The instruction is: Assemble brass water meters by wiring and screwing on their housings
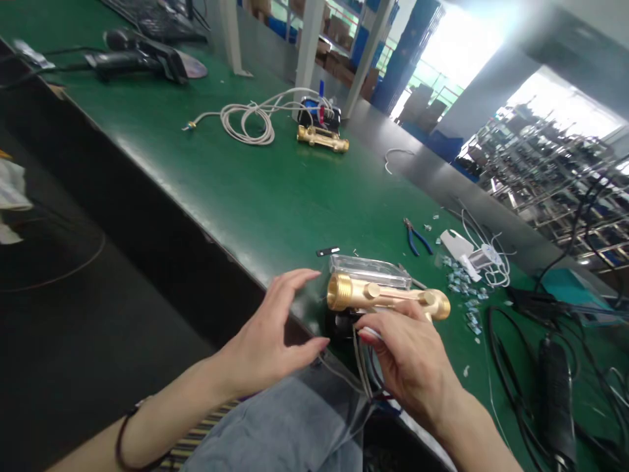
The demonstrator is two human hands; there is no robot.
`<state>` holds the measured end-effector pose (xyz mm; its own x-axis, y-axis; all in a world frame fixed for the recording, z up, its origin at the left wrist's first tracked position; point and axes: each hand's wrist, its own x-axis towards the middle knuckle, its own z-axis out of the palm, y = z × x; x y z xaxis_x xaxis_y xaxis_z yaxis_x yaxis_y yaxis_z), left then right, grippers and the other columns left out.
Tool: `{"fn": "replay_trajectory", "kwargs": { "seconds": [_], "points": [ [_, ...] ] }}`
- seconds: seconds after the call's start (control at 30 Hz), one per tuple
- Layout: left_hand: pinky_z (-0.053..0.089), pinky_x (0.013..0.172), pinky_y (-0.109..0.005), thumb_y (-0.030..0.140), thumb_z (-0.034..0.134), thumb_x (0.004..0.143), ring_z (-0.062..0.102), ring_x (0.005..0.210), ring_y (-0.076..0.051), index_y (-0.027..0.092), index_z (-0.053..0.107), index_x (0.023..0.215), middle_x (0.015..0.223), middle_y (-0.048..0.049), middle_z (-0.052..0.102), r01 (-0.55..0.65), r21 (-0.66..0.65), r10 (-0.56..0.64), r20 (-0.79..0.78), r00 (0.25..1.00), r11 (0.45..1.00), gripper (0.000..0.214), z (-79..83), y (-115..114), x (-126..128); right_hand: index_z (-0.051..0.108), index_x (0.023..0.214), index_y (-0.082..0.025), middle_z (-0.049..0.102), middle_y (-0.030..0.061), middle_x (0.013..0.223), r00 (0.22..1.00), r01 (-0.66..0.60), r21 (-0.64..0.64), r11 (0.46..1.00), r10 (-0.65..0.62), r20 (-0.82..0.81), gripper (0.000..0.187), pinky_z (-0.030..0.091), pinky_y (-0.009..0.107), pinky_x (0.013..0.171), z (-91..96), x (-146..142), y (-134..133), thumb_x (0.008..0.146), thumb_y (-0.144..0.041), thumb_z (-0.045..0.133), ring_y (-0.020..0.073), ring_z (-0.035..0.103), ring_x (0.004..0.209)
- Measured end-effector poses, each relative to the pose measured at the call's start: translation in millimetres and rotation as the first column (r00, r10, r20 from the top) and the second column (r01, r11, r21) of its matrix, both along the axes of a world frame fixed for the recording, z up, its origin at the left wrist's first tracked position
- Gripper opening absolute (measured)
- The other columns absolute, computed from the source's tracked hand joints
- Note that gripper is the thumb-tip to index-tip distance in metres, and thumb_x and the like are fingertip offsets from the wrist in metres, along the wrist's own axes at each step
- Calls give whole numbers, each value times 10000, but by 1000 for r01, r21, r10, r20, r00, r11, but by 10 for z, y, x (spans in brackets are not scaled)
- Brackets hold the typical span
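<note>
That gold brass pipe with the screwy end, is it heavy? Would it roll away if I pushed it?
The gold threaded brass pipe is probably heavy for its size, because it looks like solid metal. Its round body might roll, though the stubby knobs on top could stop it. The polished surface may feel slippery.

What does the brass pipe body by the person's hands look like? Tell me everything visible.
The brass pipe body is a shiny golden metal tube lying roughly level near the bench edge, with a coarse external thread at its left end and two short round bosses on top. A clear plastic cover sits just behind it. The right hand overlaps its lower edge, though whether the fingers grip it cannot be told. The left hand is just apart.
</note>
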<state>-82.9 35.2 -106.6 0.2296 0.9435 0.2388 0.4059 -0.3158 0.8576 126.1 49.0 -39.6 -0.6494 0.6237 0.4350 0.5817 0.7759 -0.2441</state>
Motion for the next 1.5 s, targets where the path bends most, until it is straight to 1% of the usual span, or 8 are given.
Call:
{"fn": "replay_trajectory", "kwargs": {
  "seconds": [0.13, 0.3, 0.5, 0.7, 0.87, 1.0, 1.23, 1.5],
  "points": [
    [286, 1102, -530, 446, 787, 617, 298, 1334, -318, 263, 291, 1342, 1402, -121, 348, 121, 53, -122, 2, 993, 991, 897, 13, 276, 121, 554, 794, -185, 630, -42, 650, 1000, -11, -57, 998, 10, -25, 247, 343, 264, 645, 27, -16, 42, 959, -214, 372, 85, 526, 554],
    [218, 1122, -553, 526, 803, 546, 217, 1372, -336, 228, 246, 1366, 1435, -146, 315, 144, 115, -150, 44, 988, 983, 1035, -25, 442, 258, 532, 720, -204, 565, -60, 574, 991, 79, -87, 993, -88, -103, 293, 325, 270, 632, 10, -39, 38, 951, -216, 352, 91, 485, 526],
    [232, 1113, -539, 396, 796, 536, 272, 1341, -343, 232, 230, 1328, 1389, -133, 323, 127, 116, -141, 125, 982, 985, 987, -102, 458, 385, 500, 704, -204, 469, -59, 551, 976, 118, -199, 973, -150, -156, 289, 302, 276, 648, -50, -23, -12, 947, -223, 345, 92, 438, 513],
    [133, 1130, -580, 367, 780, 539, 181, 1372, -357, 232, 142, 1342, 1409, -139, 262, 135, 49, -138, 79, 987, 990, 1035, -128, 443, 399, 483, 691, -201, 472, -57, 581, 946, 110, -264, 958, -182, -266, 332, 279, 294, 706, -128, -11, -44, 973, -284, 327, 93, 437, 543],
    [187, 1135, -537, 329, 775, 555, 177, 1378, -333, 243, 119, 1348, 1410, -123, 240, 147, 17, -148, 89, 985, 989, 1032, -84, 420, 384, 493, 660, -190, 445, -54, 563, 858, 101, -307, 946, -239, -454, 343, 258, 318, 759, -203, -63, -76, 961, -317, 386, 89, 430, 529],
    [202, 1129, -545, 329, 788, 552, 210, 1366, -336, 267, 124, 1326, 1397, -117, 265, 148, 26, -150, 81, 985, 989, 1022, -56, 421, 369, 483, 630, -181, 434, -50, 547, 799, 114, -346, 931, -293, -525, 365, 267, 322, 764, -217, -87, -82, 950, -341, 418, 83, 427, 510],
    [220, 1125, -547, 324, 772, 560, 200, 1370, -342, 273, 115, 1356, 1413, -118, 248, 149, 14, -149, 105, 983, 989, 1034, -69, 420, 373, 466, 643, -182, 406, -39, 539, 805, 12, -395, 919, -243, -541, 352, 279, 266, 579, -196, -41, -43, 953, -338, 408, 80, 424, 489],
    [188, 1140, -538, 321, 764, 559, 187, 1375, -332, 270, 112, 1355, 1416, -112, 254, 161, 7, -161, 101, 982, 987, 1030, -53, 425, 366, 453, 634, -185, 404, -45, 520, 818, 7, -393, 920, -232, -527, 369, 285, 270, 591, -150, -34, -27, 957, -351, 392, 76, 415, 467]
  ]
}}
